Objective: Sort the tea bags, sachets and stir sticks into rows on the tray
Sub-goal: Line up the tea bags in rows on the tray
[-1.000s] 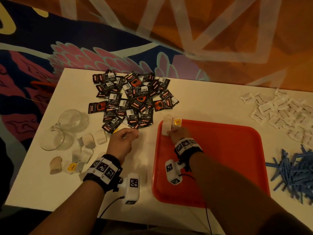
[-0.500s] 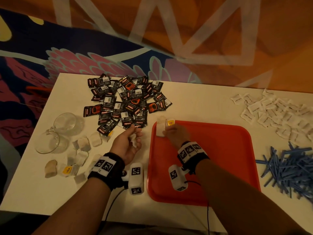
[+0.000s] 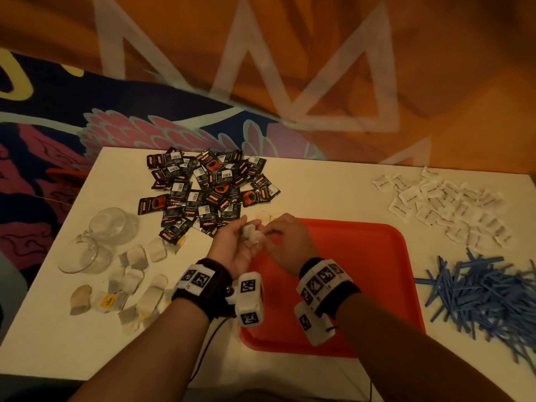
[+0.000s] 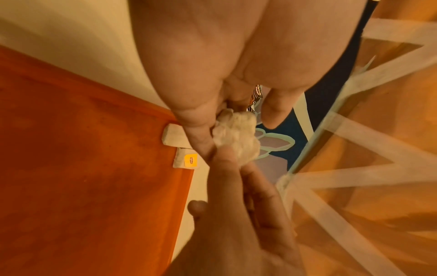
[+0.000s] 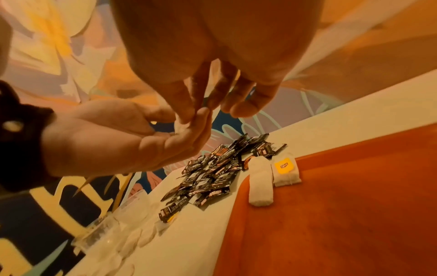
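My left hand (image 3: 236, 245) is palm up over the near-left rim of the red tray (image 3: 362, 271) and cups a crumpled white tea bag (image 3: 253, 235) in its curled fingers. The fingertips of my right hand (image 3: 285, 242) reach in from the right and touch that tea bag (image 4: 236, 134), with the thumb held apart from it. Two flat tea bags (image 5: 260, 179), one with a yellow tag (image 5: 282, 165), lie side by side in the tray's far left corner. In the head view my hands mostly hide them.
Black sachets (image 3: 208, 190) are heaped behind the hands. White sachets (image 3: 443, 204) lie at the far right, with blue stir sticks (image 3: 487, 291) nearer on the right. Loose tea bags (image 3: 136, 274) and two glass cups (image 3: 98, 239) sit at the left.
My left hand has turned palm up and carried the tea bag right to the tray's edge. My right hand has left the two placed tea bags and come to meet it.
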`<state>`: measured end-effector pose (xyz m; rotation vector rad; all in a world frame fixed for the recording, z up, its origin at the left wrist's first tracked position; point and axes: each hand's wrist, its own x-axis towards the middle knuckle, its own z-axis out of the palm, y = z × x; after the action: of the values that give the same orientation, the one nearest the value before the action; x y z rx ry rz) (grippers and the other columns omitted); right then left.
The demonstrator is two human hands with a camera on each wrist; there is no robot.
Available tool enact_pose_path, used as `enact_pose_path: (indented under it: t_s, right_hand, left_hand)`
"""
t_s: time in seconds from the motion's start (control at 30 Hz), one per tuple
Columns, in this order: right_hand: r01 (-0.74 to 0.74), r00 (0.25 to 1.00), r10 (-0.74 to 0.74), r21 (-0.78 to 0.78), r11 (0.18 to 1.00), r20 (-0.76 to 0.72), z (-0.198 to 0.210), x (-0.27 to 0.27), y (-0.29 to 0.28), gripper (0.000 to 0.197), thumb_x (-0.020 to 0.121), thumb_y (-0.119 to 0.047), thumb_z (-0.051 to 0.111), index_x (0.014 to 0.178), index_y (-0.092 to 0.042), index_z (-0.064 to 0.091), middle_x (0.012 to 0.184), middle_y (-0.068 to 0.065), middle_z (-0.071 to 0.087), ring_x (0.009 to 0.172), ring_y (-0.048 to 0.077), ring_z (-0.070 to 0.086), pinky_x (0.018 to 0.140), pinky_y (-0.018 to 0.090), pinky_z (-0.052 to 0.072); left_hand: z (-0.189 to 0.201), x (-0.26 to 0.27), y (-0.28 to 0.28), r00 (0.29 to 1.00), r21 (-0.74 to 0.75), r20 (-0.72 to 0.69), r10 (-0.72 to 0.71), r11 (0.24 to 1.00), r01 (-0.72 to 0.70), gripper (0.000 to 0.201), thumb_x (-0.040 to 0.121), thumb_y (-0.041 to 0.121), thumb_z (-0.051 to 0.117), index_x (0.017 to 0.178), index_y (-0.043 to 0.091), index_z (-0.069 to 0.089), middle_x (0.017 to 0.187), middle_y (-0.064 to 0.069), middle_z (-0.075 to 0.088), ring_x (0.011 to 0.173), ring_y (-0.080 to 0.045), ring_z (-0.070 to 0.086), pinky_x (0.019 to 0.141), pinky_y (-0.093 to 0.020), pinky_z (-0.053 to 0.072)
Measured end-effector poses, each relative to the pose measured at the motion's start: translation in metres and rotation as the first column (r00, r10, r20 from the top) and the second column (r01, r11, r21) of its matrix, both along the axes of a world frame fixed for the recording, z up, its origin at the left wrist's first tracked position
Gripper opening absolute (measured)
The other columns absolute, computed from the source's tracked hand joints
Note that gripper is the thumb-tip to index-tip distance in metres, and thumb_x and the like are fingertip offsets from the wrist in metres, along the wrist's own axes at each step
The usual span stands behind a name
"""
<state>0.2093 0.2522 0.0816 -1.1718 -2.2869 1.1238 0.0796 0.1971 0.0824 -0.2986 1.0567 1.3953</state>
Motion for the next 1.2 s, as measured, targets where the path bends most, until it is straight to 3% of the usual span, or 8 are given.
enact_pose_path:
  t_s: [0.2,0.33,0.43,0.57,0.77,0.87,1.03,1.2]
  right_hand:
    - [0.137,0.980,-0.166,-0.228,0.964,-0.112,0.005,0.016,0.012,0.008,0.088,-0.012,0.066,0.084,-0.019,0.064,0.083,-0.004,0.065,0.078,0.010,0.059,0.069,0.017,0.045]
    - [0.200,0.942,-0.281,-0.367,0.909,-0.183,0.009,0.021,0.018,0.017,0.088,-0.007,0.064,0.080,-0.022,0.063,0.075,-0.002,0.067,0.068,0.013,0.060,0.070,0.035,0.051]
    - [0.206,0.926,-0.305,-0.381,0.901,-0.221,0.011,0.022,0.020,0.021,0.088,-0.004,0.063,0.081,-0.023,0.064,0.071,-0.002,0.066,0.062,0.008,0.059,0.065,0.030,0.049]
    - [0.154,0.952,-0.215,-0.265,0.952,-0.219,0.015,0.028,0.020,0.016,0.088,-0.006,0.063,0.085,-0.021,0.066,0.073,-0.001,0.066,0.066,0.007,0.061,0.064,0.017,0.049]
    - [0.137,0.966,-0.165,-0.147,0.980,-0.199,0.019,0.033,0.019,0.005,0.087,-0.015,0.068,0.087,-0.020,0.067,0.077,-0.006,0.068,0.071,0.004,0.064,0.063,0.011,0.049]
    - [0.137,0.946,-0.200,-0.244,0.960,-0.256,0.013,0.034,0.018,0.010,0.086,-0.012,0.071,0.093,-0.018,0.067,0.087,-0.003,0.069,0.079,0.005,0.064,0.069,0.011,0.048]
    - [0.128,0.968,-0.194,-0.348,0.929,-0.161,-0.007,0.035,0.010,0.005,0.084,-0.014,0.075,0.087,-0.013,0.071,0.082,0.002,0.069,0.074,0.009,0.064,0.071,0.023,0.050]
    - [0.174,0.970,-0.223,-0.376,0.910,-0.092,-0.024,0.031,0.007,0.014,0.084,-0.018,0.075,0.078,-0.028,0.067,0.088,0.001,0.070,0.083,0.020,0.069,0.074,0.031,0.054]
  left_hand:
    - [0.005,0.014,-0.004,0.982,0.046,-0.166,-0.092,0.994,0.101,0.011,0.096,0.007,0.058,0.104,0.002,0.065,0.099,-0.015,0.071,0.088,-0.022,0.069,0.076,-0.031,0.060]
    - [0.003,0.019,-0.008,0.965,0.010,-0.235,-0.117,0.992,0.123,0.021,0.094,0.005,0.061,0.115,0.002,0.063,0.103,-0.014,0.069,0.085,-0.019,0.069,0.079,-0.032,0.059]
    - [0.005,0.024,-0.010,0.917,-0.013,-0.352,-0.189,0.980,0.197,0.021,0.094,0.004,0.062,0.115,0.003,0.064,0.104,-0.013,0.067,0.087,-0.019,0.067,0.073,-0.029,0.059]
    - [0.009,0.028,-0.010,0.776,-0.034,-0.569,-0.273,0.950,0.310,0.016,0.091,0.000,0.064,0.099,0.014,0.068,0.091,-0.006,0.069,0.083,-0.020,0.067,0.076,-0.033,0.053]
    - [0.014,0.026,-0.003,0.398,-0.025,-0.896,-0.197,0.916,0.400,0.003,0.088,0.015,0.074,0.088,0.012,0.075,0.093,-0.004,0.073,0.092,-0.016,0.067,0.080,-0.024,0.053]
    - [0.014,0.024,0.000,0.442,0.006,-0.882,-0.163,0.934,0.357,0.009,0.087,0.010,0.073,0.082,0.017,0.074,0.091,-0.002,0.072,0.087,-0.011,0.066,0.069,-0.016,0.052]
    - [0.004,0.018,0.003,0.628,0.007,-0.760,-0.169,0.963,0.268,0.010,0.086,0.008,0.073,0.084,0.018,0.077,0.091,-0.004,0.075,0.090,-0.019,0.068,0.091,-0.043,0.055]
    - [-0.011,0.014,0.000,0.605,-0.083,-0.766,-0.219,0.966,0.244,0.007,0.086,0.010,0.075,0.084,0.017,0.076,0.090,-0.005,0.074,0.089,-0.020,0.068,0.089,-0.038,0.055]
